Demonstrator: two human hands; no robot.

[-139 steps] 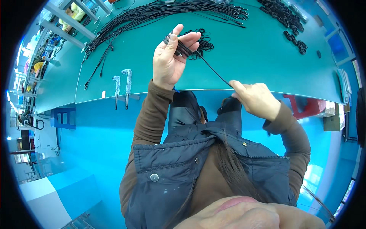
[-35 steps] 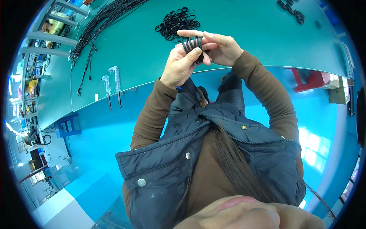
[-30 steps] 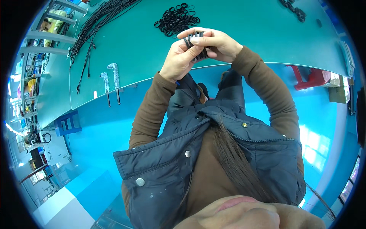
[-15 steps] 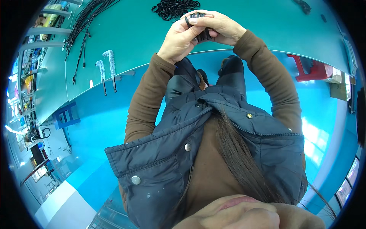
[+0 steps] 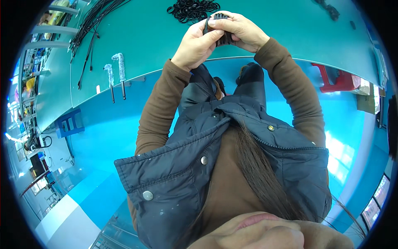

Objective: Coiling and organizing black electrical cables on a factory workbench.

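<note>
Over the near edge of the green table, my two hands meet around a row of thin black rings [image 5: 225, 39], which look like rubber bands. My right hand [image 5: 245, 32] is closed round the row, its thumb lying across the rings. From the other side my left hand [image 5: 198, 46] pinches a single black loop [image 5: 206, 25] at the row's left end. My fingers hide part of the row and where it ends. Just beyond my hands lies a loose pile of similar black rings [image 5: 191, 10].
Black cables [image 5: 89, 31] lie at the table's far left. Nearer, two plastic-wrapped tools with dark shafts [image 5: 120, 68] jut over the edge. Dark bits [image 5: 330, 11] lie at the far right. A red stool [image 5: 338, 81] and cardboard boxes [image 5: 367, 99] stand right; a blue stool [image 5: 69, 123] stands left.
Both hands stay together on the rings, with slight finger movement. The loop at the left end now stands more upright beside my left fingers. The whole view has shifted a little.
</note>
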